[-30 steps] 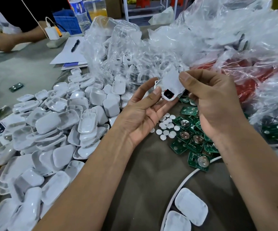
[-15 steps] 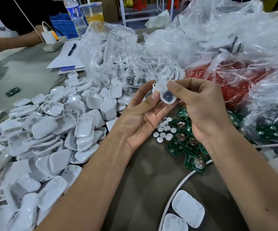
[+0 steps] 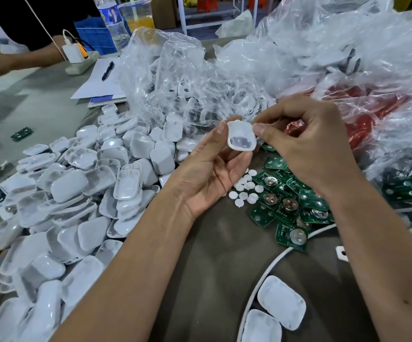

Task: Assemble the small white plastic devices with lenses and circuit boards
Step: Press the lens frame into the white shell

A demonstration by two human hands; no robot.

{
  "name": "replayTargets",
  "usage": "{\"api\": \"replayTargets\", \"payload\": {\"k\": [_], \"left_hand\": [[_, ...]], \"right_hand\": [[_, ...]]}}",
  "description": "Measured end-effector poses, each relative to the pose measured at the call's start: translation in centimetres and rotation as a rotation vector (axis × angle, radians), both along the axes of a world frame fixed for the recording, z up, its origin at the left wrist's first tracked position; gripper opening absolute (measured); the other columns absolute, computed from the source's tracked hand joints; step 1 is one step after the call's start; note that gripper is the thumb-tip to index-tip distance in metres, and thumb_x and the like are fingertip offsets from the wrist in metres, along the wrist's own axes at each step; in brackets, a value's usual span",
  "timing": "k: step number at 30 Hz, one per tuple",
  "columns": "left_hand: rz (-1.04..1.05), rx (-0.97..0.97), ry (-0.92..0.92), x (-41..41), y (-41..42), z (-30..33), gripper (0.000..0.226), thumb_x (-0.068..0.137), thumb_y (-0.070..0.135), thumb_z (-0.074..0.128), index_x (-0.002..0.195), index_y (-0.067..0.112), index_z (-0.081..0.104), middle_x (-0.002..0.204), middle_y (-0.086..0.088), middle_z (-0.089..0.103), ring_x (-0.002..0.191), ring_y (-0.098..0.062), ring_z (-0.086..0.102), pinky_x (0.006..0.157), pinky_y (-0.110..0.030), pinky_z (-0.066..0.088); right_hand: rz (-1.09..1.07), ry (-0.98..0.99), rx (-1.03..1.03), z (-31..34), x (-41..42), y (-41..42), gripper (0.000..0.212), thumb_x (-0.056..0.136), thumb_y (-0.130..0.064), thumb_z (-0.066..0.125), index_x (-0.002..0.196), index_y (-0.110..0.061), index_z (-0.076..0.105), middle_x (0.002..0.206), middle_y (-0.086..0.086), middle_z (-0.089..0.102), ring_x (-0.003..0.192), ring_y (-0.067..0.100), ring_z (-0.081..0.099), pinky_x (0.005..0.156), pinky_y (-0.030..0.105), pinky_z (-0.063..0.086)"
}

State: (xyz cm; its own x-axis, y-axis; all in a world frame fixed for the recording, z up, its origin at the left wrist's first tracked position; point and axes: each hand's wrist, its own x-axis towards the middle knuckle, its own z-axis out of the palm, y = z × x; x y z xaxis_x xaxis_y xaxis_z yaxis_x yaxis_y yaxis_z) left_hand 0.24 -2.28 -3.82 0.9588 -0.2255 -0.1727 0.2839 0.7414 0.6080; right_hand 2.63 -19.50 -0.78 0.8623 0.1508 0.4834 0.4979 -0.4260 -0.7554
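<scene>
Heaps of crumpled clear plastic bags [image 3: 298,53] fill the upper right of the frame, some lying over a red mass [image 3: 357,112]. Below and left of them, a wide pile of white rounded-rectangle plastic shells [image 3: 76,206] spreads across the left half of the grey-brown table covering [image 3: 212,267], many lying hollow side up. At centre right a smaller cluster of green circuit boards with round metal battery clips [image 3: 288,206] sits on the covering, and just left of it lies a scatter of small white round discs [image 3: 244,191]. Two more white shells [image 3: 281,302] lie at the lower centre right, inside the curve of a white cable [image 3: 261,275].

At the middle of the frame, the left hand [image 3: 209,174] is turned palm up, its thumb and fingers curled around one small white plastic shell with a dark window [image 3: 241,139], held above the table between the big pile and the boards. The right hand [image 3: 306,149] meets it from the right, fingers curled, thumb and forefinger tips pinching the shell's right edge.

In the upper left, another person's forearm [image 3: 24,58] rests on the table near a white charger block [image 3: 73,53], with a black pen [image 3: 108,70] lying on white paper nearby.
</scene>
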Motion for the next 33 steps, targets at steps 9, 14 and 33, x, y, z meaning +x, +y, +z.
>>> {"api": "replayTargets", "payload": {"k": [9, 14, 33], "left_hand": [[-0.068, 0.099, -0.053, -0.01, 0.21, -0.40, 0.037, 0.088, 0.032, 0.065, 0.122, 0.017, 0.069, 0.105, -0.012, 0.073, 0.083, -0.020, 0.074, 0.070, -0.028, 0.063], [-0.075, 0.080, -0.085, -0.02, 0.21, -0.62, 0.032, 0.094, 0.023, 0.062, 0.124, 0.013, 0.068, 0.106, -0.015, 0.073, 0.084, -0.023, 0.075, 0.072, -0.030, 0.063], [-0.070, 0.031, -0.098, 0.03, 0.04, -0.58, 0.030, 0.094, 0.019, 0.061, 0.122, 0.011, 0.068, 0.125, -0.021, 0.067, 0.093, -0.029, 0.075, 0.076, -0.034, 0.064]], "right_hand": [[0.063, -0.097, -0.210, 0.25, -0.28, 0.09, 0.007, 0.086, -0.025, 0.084, 0.091, -0.026, 0.080, 0.093, -0.001, 0.064, 0.074, 0.001, 0.054, 0.071, 0.015, 0.040], [0.042, -0.128, -0.316, 0.22, -0.36, 0.37, 0.009, 0.088, -0.026, 0.082, 0.091, -0.018, 0.078, 0.095, 0.001, 0.061, 0.092, 0.014, 0.053, 0.081, 0.025, 0.040], [0.028, -0.110, -0.438, 0.04, -0.62, 0.81, 0.008, 0.098, -0.019, 0.069, 0.098, -0.011, 0.068, 0.106, -0.001, 0.050, 0.110, 0.015, 0.044, 0.086, 0.009, 0.030]]}}
